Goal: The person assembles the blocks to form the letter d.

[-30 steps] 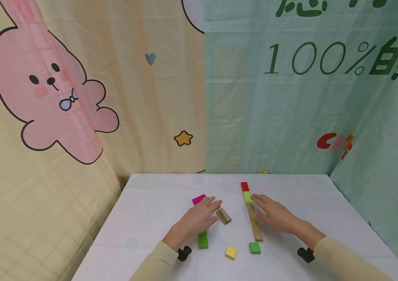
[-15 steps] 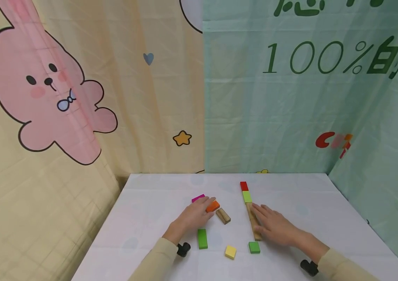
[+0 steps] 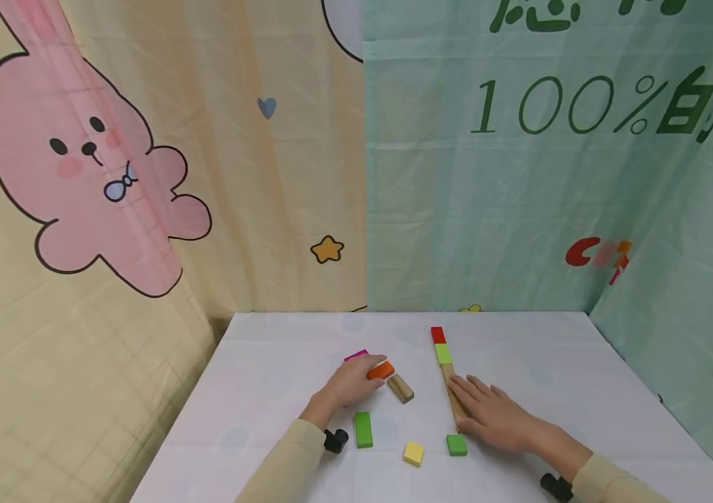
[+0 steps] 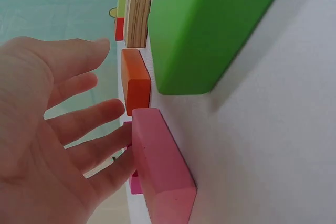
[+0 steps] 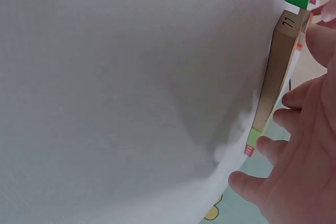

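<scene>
In the head view my left hand [image 3: 354, 379] is over the left group, palm down, partly covering a magenta block [image 3: 355, 355]. Just past its fingertips lies an orange block [image 3: 381, 370]. From the left wrist its relaxed, spread fingers show behind a pink block [image 4: 161, 166], gripping nothing. My right hand [image 3: 499, 416] lies with fingers extended along the right side of a straight row. That row runs from a red block [image 3: 437, 335] through a lime block [image 3: 443, 354] to plain wooden blocks [image 3: 447, 381], whose near part the hand overlaps.
A loose wooden block [image 3: 401, 388] lies between the hands. Nearer the front are a long green block [image 3: 363, 429], a yellow block [image 3: 413, 453] and a small green block [image 3: 456, 445]. Printed curtains [image 3: 287, 175] hang behind the white table [image 3: 519, 335].
My right hand has come down along the row toward me and now overlaps the wooden blocks. My left hand has shifted slightly left, uncovering the orange block. The blocks look unmoved.
</scene>
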`<state>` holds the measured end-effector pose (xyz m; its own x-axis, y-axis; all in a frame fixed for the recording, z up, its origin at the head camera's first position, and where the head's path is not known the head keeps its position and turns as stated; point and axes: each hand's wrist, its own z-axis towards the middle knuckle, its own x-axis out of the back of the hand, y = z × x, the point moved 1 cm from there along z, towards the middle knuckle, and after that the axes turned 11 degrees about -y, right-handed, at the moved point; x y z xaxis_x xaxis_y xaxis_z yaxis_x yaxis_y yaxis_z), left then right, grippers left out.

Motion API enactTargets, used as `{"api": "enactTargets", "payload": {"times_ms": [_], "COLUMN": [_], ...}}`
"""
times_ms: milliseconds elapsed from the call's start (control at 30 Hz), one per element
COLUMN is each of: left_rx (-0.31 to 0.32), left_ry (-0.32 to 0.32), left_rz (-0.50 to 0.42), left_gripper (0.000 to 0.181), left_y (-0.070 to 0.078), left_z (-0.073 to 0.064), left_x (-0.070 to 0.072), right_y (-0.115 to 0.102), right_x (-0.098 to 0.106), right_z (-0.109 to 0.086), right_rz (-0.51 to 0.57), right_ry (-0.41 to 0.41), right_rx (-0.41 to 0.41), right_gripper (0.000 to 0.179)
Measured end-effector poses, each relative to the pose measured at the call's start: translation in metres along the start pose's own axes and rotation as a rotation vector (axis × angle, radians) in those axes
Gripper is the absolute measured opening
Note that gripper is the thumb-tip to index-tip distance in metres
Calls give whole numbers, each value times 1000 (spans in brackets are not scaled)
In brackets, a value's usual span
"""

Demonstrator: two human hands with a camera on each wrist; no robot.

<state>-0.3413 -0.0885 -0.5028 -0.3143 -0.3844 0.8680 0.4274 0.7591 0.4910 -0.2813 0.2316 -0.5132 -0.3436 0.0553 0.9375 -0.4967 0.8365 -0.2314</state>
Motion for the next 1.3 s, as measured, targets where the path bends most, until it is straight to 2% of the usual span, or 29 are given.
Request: {"api": "enactTargets", "payload": {"times_ms": [200, 433, 667, 1000, 1133, 1300], "left_rx": [34, 48, 73, 98, 101, 111], "left_ry": [10, 44, 85, 125, 131, 143], "left_rz": [-115, -154, -233, -340, -365, -344], "left_gripper": [48, 45, 42, 35, 36, 34], "left_y": [-6, -10, -13, -14, -15, -17], "left_z": [6, 13, 14, 16, 16, 17], "left_x": [-3, -7, -10, -7, -6, -7], "right_y": [0, -1, -3, -2, -3, -4], "right_x": [-3, -4, -2, 1, 1, 2], "right_z": [-1, -1, -1, -1, 0, 0], "right_rz": [-16, -5, 3, 6, 10, 19], "right_ry": [-30, -39, -46, -31, -28, -30], "right_rx": [-21, -35, -35, -16, -17, -25], "right_gripper": [82, 82, 83, 82, 82, 83]}}
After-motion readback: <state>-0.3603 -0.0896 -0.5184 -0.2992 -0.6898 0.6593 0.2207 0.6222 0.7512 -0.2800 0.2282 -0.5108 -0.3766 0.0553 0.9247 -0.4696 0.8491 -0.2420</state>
